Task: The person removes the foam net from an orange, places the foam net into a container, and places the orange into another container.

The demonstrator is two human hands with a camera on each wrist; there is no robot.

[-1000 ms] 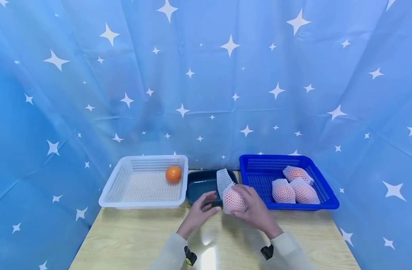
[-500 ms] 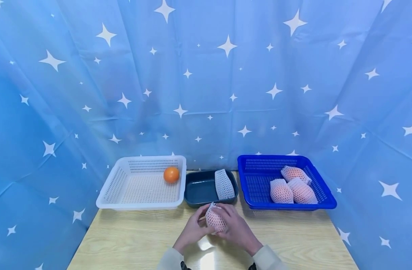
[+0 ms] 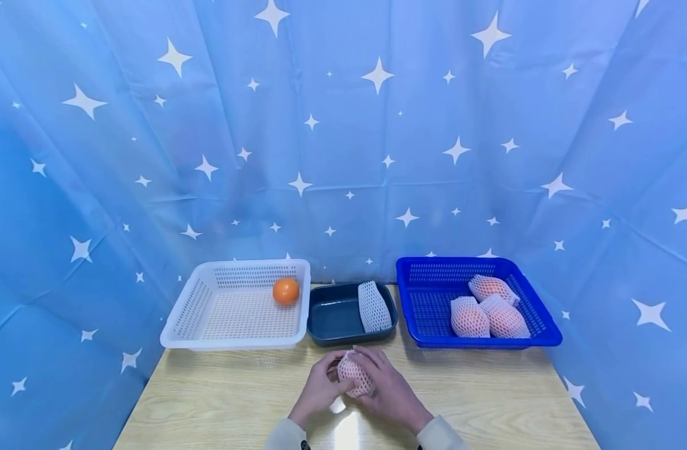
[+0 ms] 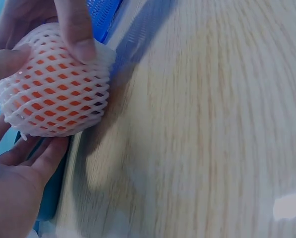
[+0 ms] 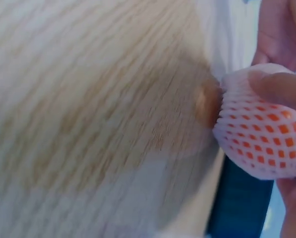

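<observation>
Just in front of the dark tray, both hands hold an orange in a white foam net (image 3: 356, 374). The left hand (image 3: 319, 390) grips its left side with thumb and fingers. The right hand (image 3: 392, 389) grips the right and upper side, its fingers curled over the net. In the left wrist view, the netted orange (image 4: 56, 87) shows orange skin through the mesh, with the left hand (image 4: 14, 191) against it from below. The right wrist view has the same netted orange (image 5: 262, 129) at its right edge. Some fingers are hidden behind the fruit.
A dark teal tray (image 3: 332, 322) holds an empty white foam net (image 3: 374, 307). To its left stands a white basket (image 3: 239, 342) with one bare orange (image 3: 285, 291). A blue basket (image 3: 433, 344) on the right contains several netted oranges (image 3: 506, 317). A starry curtain hangs behind.
The right hand has brought the netted orange from the tray's front right corner toward the person and left. The left hand, apart from it at first, now grips it too.
</observation>
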